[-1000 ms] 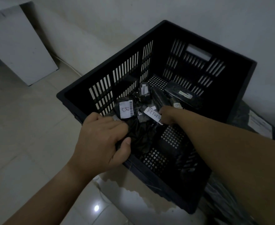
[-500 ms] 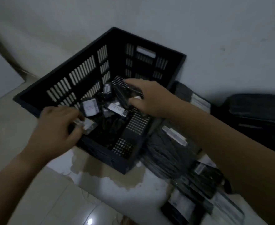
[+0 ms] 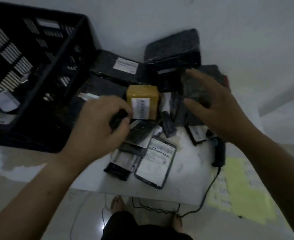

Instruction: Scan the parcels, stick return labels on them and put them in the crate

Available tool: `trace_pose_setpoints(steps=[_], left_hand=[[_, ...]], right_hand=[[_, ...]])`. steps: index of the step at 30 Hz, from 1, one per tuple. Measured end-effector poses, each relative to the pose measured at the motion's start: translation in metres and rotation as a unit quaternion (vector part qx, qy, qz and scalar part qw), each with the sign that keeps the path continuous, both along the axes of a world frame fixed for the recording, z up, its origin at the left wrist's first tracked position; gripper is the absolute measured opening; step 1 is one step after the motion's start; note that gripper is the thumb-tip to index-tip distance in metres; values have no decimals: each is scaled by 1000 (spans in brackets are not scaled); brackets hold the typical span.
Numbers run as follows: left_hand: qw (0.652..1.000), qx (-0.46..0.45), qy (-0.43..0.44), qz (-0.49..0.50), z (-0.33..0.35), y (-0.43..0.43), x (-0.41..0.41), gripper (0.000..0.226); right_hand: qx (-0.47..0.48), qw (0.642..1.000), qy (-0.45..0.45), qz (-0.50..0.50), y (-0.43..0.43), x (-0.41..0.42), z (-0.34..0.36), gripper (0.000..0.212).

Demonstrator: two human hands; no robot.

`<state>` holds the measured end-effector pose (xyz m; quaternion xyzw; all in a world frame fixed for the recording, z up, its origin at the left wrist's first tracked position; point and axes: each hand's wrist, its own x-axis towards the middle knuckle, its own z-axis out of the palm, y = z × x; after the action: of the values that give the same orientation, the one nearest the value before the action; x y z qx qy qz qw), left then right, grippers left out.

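Note:
The black slatted crate [image 3: 69,54] stands at the upper left, with white-labelled parcels [image 3: 4,101] dimly visible inside. A pile of parcels lies on the white board: a yellow parcel [image 3: 142,94] with a barcode label, flat black parcels [image 3: 118,66], and a white-labelled pouch [image 3: 155,161]. My left hand [image 3: 97,125] sits just left of the yellow parcel, fingers curled round a small black item [image 3: 118,117]. My right hand [image 3: 217,108] hovers over the dark parcels on the right with fingers spread and holds nothing.
A black handheld scanner [image 3: 219,153] lies right of the pile, its cable [image 3: 203,200] trailing down to the floor. Yellow label sheets [image 3: 246,191] lie at the lower right. A large black bag [image 3: 174,47] leans on the wall behind. My feet are at the bottom.
My view swung right from the crate to the parcel pile. Both hands left the crate; the left now grips a small black item by the yellow parcel, the right spreads over the pile.

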<state>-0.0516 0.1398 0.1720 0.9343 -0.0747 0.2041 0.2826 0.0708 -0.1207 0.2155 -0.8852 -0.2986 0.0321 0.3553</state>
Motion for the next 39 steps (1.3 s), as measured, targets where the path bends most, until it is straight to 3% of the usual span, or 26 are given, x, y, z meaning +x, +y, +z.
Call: trace_pose_setpoints(steps=[4, 9, 12, 16, 20, 23, 24, 26, 27, 29, 32, 35, 39], left_hand=[[994, -66, 91, -13, -64, -92, 8, 18], [932, -96, 323, 136, -153, -134, -12, 45], [931, -9, 318, 179, -172, -149, -24, 60], [932, 58, 281, 221, -176, -169, -28, 56], [881, 98, 372, 276, -188, -168, -34, 91], [866, 2, 384, 322, -183, -168, -30, 110], [845, -42, 411, 340, -181, -166, -27, 117], [798, -99, 481, 349, -181, -160, -23, 133], [792, -109, 494, 341, -183, -156, -22, 138], [796, -123, 495, 327, -186, -154, -21, 131], [813, -174, 461, 310, -177, -163, -14, 94], [806, -254, 457, 278, -169, -172, -5, 70], [772, -397, 447, 216, -153, -185, 10, 68]], right_hand=[[29, 992, 81, -93, -120, -13, -36, 56], [42, 963, 198, -179, -211, -28, -103, 55], [49, 931, 284, -222, -230, -27, -137, 54], [54, 884, 387, -256, -221, -10, -174, 56], [52, 860, 420, -284, -195, 21, -200, 63], [33, 844, 417, -335, -189, 46, -222, 80], [24, 839, 421, -343, -187, 53, -229, 83], [-4, 840, 413, -352, -186, 61, -240, 79], [-15, 845, 401, -353, -186, 64, -244, 72], [-17, 851, 394, -347, -184, 67, -249, 54], [23, 843, 433, -318, -182, 68, -247, 33], [128, 782, 521, -318, -191, 69, -235, 36], [217, 692, 631, -277, -215, 56, -203, 28]])
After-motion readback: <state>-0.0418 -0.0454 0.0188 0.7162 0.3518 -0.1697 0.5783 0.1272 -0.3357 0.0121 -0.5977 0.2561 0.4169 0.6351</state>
